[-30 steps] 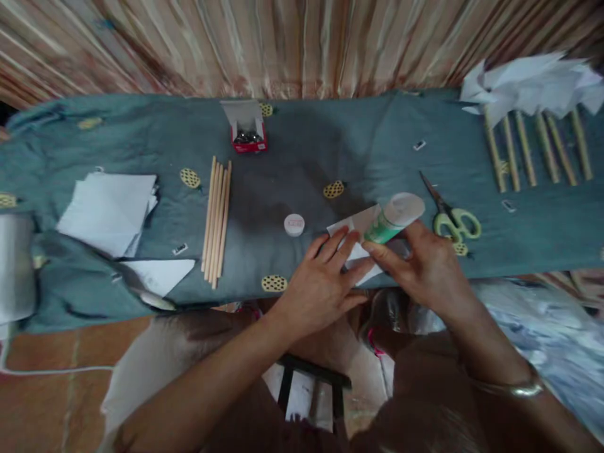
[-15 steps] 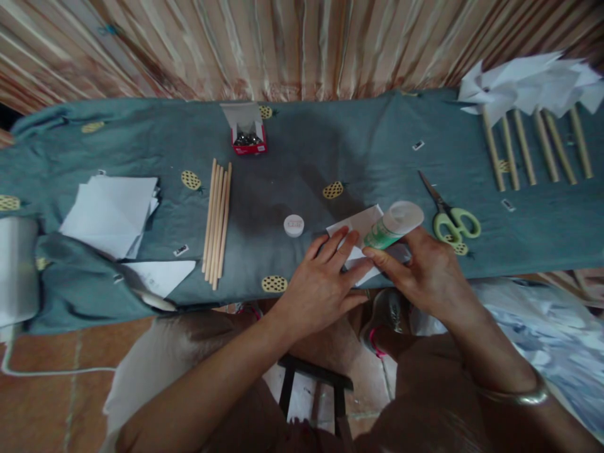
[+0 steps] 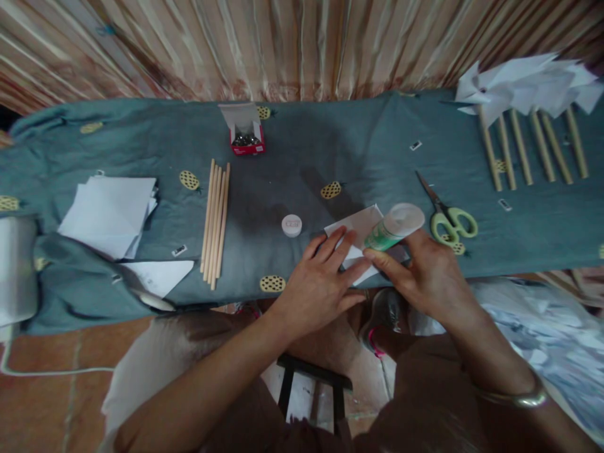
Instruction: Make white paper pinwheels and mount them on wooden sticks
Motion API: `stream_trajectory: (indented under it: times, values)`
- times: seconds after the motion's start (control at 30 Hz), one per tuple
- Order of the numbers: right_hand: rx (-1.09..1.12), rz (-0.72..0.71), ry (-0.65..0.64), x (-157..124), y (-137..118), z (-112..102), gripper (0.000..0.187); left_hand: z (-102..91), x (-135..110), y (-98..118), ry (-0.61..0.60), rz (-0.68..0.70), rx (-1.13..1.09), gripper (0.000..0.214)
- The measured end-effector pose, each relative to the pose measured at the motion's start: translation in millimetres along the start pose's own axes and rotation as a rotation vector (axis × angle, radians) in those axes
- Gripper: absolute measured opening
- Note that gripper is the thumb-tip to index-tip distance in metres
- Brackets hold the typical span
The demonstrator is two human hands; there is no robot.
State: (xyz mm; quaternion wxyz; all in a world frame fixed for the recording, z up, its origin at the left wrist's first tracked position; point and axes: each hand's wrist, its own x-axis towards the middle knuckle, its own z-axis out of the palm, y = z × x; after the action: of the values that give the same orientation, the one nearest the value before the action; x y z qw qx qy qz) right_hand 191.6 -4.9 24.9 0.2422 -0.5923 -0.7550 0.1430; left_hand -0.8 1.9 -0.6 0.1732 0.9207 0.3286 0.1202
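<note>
My right hand [image 3: 431, 277] grips a green and white glue bottle [image 3: 394, 228], tipped nozzle-down onto a small white folded paper [image 3: 358, 223] near the table's front edge. Fingers of my left hand [image 3: 321, 283] lie spread and flat on that paper, pinning it down. The bottle's white round cap [image 3: 291, 225] lies on the teal cloth [image 3: 330, 145] just left of the paper.
Green-handled scissors [image 3: 448, 217] lie right of the bottle. A bundle of wooden sticks [image 3: 216, 220] and a stack of white paper squares [image 3: 111, 214] lie to the left. A red box of pins [image 3: 245, 135] stands at the back. Paper pinwheels on sticks [image 3: 523, 119] lie far right.
The bottle has tilted a little lower toward the paper. Both hands stay in nearly the same place.
</note>
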Motion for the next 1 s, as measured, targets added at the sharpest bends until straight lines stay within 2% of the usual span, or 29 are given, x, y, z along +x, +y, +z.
stream_trajectory:
  times: [1.0]
  values:
    - [-0.014,0.117,0.026,5.8,4.3,2.0,0.031,-0.8,0.3,0.5,-0.023,-0.005,0.008,0.056]
